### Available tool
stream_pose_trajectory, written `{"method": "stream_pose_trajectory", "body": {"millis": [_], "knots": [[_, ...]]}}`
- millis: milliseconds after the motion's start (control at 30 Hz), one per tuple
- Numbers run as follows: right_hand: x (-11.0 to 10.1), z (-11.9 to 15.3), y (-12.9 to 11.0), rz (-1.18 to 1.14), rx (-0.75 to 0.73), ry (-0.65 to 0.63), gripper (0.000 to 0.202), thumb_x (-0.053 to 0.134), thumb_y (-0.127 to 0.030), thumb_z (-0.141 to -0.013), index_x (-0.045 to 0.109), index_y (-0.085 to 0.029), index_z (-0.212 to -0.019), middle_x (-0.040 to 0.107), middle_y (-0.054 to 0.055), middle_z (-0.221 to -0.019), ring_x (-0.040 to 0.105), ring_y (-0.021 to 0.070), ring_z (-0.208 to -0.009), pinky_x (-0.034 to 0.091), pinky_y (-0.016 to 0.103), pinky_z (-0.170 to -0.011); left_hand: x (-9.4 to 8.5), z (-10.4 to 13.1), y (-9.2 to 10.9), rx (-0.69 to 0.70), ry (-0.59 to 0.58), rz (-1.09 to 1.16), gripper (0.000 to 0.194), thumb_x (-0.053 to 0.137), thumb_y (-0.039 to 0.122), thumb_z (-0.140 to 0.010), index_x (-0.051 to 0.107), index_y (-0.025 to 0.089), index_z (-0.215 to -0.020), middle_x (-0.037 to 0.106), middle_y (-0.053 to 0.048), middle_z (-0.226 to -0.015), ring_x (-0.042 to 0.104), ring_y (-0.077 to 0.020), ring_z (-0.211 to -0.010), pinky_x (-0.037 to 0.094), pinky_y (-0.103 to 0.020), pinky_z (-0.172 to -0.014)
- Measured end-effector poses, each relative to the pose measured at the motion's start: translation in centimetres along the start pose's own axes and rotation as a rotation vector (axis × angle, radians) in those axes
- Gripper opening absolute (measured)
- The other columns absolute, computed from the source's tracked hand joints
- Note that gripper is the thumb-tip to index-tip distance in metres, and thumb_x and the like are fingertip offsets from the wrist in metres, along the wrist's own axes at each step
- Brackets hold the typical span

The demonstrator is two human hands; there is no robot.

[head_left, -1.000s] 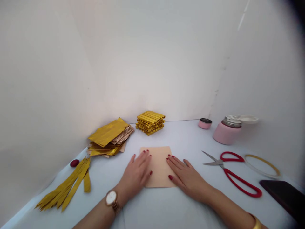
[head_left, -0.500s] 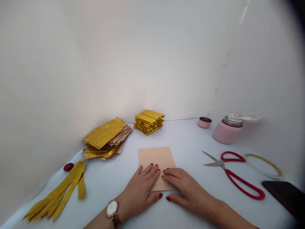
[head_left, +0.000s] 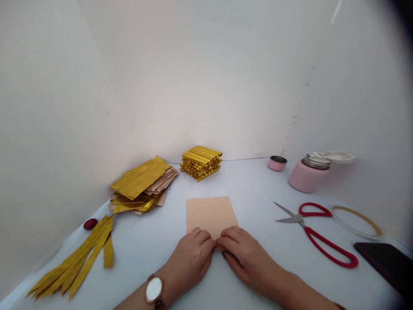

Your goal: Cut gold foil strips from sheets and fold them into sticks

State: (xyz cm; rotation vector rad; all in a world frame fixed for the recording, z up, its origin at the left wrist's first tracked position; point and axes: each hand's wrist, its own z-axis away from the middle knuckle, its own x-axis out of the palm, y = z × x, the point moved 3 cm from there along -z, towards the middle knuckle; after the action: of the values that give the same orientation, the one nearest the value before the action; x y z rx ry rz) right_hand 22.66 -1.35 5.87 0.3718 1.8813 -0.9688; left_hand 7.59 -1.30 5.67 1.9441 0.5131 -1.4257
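Observation:
A peach-coloured sheet of paper (head_left: 211, 213) lies flat on the white table in front of me. My left hand (head_left: 195, 254), with a watch (head_left: 154, 289) on its wrist, pinches the sheet's near edge with curled fingers. Beside it, my right hand (head_left: 243, 254) grips the same edge, thumb below and fingers on top. The two hands almost touch at the middle of that edge. My fingers hide the near edge itself, so I cannot tell how far it is bent up.
Gold-and-peach sheets (head_left: 140, 178) are piled at left, near gold strips (head_left: 75, 258) and a dark red oval object (head_left: 90, 224). Pleated gold pieces (head_left: 201, 161) are stacked behind. At right are open scissors (head_left: 300, 218), a tape roll (head_left: 356, 221), a pink bottle (head_left: 308, 176), its cap (head_left: 277, 163) and a black phone (head_left: 383, 262).
Both hands lay flat with fingers stretched on the sheet; now their fingers have drawn back and curled around its near edge. The sheet stays in about the same place.

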Motion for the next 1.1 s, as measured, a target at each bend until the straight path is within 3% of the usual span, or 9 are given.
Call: {"method": "stream_pose_trajectory", "body": {"millis": [167, 367, 500, 633, 933, 1033, 1100], "knots": [[0.5, -0.8, 0.1, 0.013, 0.064, 0.022, 0.015, 0.046, -0.005, -0.081, 0.055, -0.017, -0.078, 0.055, 0.005, -0.083, 0.049, 0.0192, -0.081, 0.042, 0.033, -0.074, 0.3, -0.4, -0.6, -0.115, 0.024, 0.037, 0.011, 0.046, 0.010, -0.085, 0.054, 0.016, -0.082, 0.055, -0.004, -0.085, 0.048, -0.0189, -0.082, 0.041, -0.030, -0.073], [-0.5, -0.2, 1.1, 0.008, 0.103, 0.040, 0.015, 0.047, -0.008, -0.083, 0.053, -0.018, -0.073, 0.056, 0.004, -0.080, 0.050, 0.0184, -0.080, 0.040, 0.030, -0.072, -0.5, 0.0, -1.2, -0.180, 0.019, 0.067, 0.013, 0.047, 0.016, -0.087, 0.055, 0.016, -0.077, 0.056, -0.003, -0.081, 0.050, -0.0175, -0.079, 0.041, -0.029, -0.072], [-1.0, 0.3, 1.1, -0.026, 0.076, -0.030, 0.013, 0.052, -0.011, -0.081, 0.054, -0.018, -0.071, 0.057, 0.001, -0.077, 0.051, 0.0158, -0.075, 0.040, 0.027, -0.069, -1.0, 0.7, -1.3, -0.157, -0.047, 0.122, 0.013, 0.051, 0.019, -0.086, 0.057, 0.017, -0.075, 0.059, 0.000, -0.076, 0.053, -0.0146, -0.075, 0.041, -0.023, -0.068], [-1.0, 0.4, 1.2, -0.098, 0.124, -0.116, 0.012, 0.052, -0.012, -0.079, 0.056, -0.018, -0.070, 0.058, 0.000, -0.075, 0.052, 0.0144, -0.073, 0.039, 0.025, -0.069, -1.2, 1.2, -1.3, -0.157, -0.090, 0.167, 0.012, 0.050, 0.018, -0.086, 0.060, 0.018, -0.079, 0.061, 0.001, -0.079, 0.055, -0.0126, -0.075, 0.040, -0.021, -0.068], [-1.4, 0.7, 1.9, -0.138, 0.257, -0.123, 0.011, 0.053, -0.013, -0.075, 0.057, -0.018, -0.066, 0.058, -0.003, -0.066, 0.051, 0.0110, -0.061, 0.035, 0.020, -0.055, -1.5, 1.3, -1.8, -0.268, -0.118, 0.220, 0.009, 0.051, 0.018, -0.084, 0.060, 0.020, -0.081, 0.063, 0.002, -0.079, 0.056, -0.0135, -0.073, 0.040, -0.021, -0.065], [-1.4, 0.7, 1.9, -0.139, 0.289, -0.118, 0.010, 0.053, -0.015, -0.074, 0.057, -0.019, -0.066, 0.058, -0.003, -0.065, 0.050, 0.0111, -0.061, 0.034, 0.020, -0.055, -1.6, 1.5, -1.8, -0.308, -0.096, 0.237, 0.007, 0.054, 0.018, -0.082, 0.057, 0.021, -0.086, 0.062, 0.002, -0.081, 0.056, -0.0144, -0.075, 0.041, -0.022, -0.066], [-1.4, 0.7, 1.9, -0.137, 0.309, -0.116, 0.009, 0.054, -0.016, -0.074, 0.056, -0.019, -0.066, 0.057, -0.003, -0.065, 0.050, 0.0115, -0.061, 0.033, 0.020, -0.054, -1.6, 1.6, -1.9, -0.302, -0.052, 0.230, 0.015, 0.057, 0.017, -0.080, 0.055, 0.021, -0.094, 0.061, 0.001, -0.088, 0.055, -0.0156, -0.080, 0.042, -0.024, -0.070]]}}
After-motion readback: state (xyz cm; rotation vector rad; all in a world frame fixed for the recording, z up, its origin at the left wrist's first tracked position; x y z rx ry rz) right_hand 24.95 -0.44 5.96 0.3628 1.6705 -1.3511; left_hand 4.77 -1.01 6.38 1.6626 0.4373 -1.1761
